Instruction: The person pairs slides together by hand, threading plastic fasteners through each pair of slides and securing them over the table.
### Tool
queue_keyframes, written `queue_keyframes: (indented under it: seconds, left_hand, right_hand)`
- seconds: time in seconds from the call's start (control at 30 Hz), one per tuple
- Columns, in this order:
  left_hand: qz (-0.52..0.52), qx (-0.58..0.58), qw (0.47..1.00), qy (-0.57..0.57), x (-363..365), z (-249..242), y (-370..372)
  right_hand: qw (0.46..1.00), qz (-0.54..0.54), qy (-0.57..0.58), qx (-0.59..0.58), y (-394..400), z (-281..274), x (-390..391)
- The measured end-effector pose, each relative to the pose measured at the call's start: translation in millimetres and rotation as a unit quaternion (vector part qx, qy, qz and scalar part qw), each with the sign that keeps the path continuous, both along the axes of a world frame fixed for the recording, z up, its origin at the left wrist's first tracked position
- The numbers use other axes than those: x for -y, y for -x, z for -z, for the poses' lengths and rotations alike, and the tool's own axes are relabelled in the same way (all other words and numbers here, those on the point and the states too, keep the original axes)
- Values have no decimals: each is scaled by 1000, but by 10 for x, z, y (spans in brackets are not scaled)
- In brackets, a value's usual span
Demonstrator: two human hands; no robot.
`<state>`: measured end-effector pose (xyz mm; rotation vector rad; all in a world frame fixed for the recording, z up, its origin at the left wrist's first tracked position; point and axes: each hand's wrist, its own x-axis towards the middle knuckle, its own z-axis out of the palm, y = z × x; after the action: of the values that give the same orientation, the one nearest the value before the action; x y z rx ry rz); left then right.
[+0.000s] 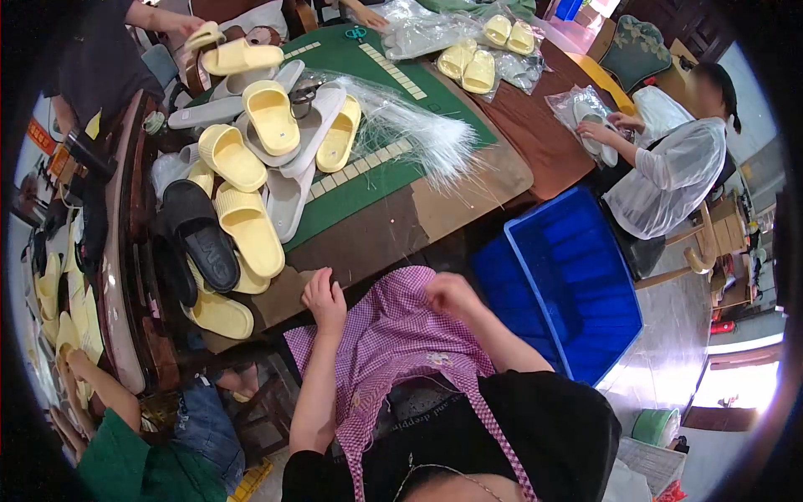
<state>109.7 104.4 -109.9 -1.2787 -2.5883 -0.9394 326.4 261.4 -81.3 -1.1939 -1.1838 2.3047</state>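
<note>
My left hand [324, 301] is at the near table edge, beside the slippers, fingers slightly apart and nothing visible in it. Over the checked apron [393, 326] my right hand [450, 294] is curled closed; what it may hold is hidden. Yellow slippers [251, 230], grey slippers [288, 201] and a black slipper [202, 234] lie heaped on the table's left part. A bundle of clear thin strands [443, 151] spreads over the green mat [335, 213].
A blue bin [577, 284] stands right of the table [335, 268]. Bagged yellow slippers [478, 71] lie at the far side. A seated person [669, 167] at the right handles bagged grey slippers [590, 125]. Other people are at the upper left and lower left.
</note>
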Motion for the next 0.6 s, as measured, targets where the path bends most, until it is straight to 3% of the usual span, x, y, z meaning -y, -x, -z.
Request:
queue_keyframes:
  seconds: [0.07, 0.2, 0.47, 0.53, 0.6]
  left_hand:
    - [74, 104, 981, -149, -136, -211, -63]
    - [220, 94, 958, -157, -279, -657, -358]
    - [154, 152, 963, -160, 34, -654, -347]
    - [139, 360, 908, -165, 144, -645, -324]
    - [156, 412, 877, -192, 216, -677, -344]
  right_hand:
    - [994, -64, 79, 38, 1, -63, 363]
    - [971, -200, 129, 0, 157, -197, 685]
    - [946, -284, 16, -155, 321, -806, 340]
    - [947, -279, 10, -160, 355, -927, 267]
    - [948, -233, 21, -214, 371, -976, 185]
